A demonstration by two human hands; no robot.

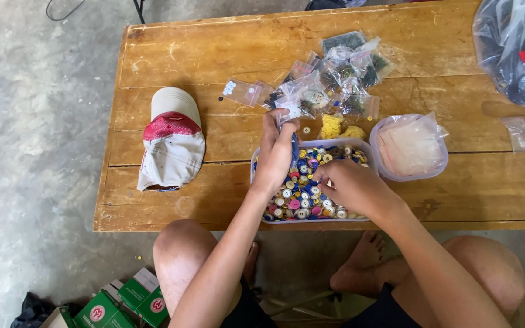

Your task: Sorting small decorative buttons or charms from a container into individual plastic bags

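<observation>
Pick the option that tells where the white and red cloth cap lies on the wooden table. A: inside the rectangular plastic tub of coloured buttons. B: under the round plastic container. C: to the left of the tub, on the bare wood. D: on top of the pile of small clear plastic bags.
C: the white and red cloth cap rests on the wooden table, left of the rectangular plastic tub of coloured buttons, apart from it.
</observation>
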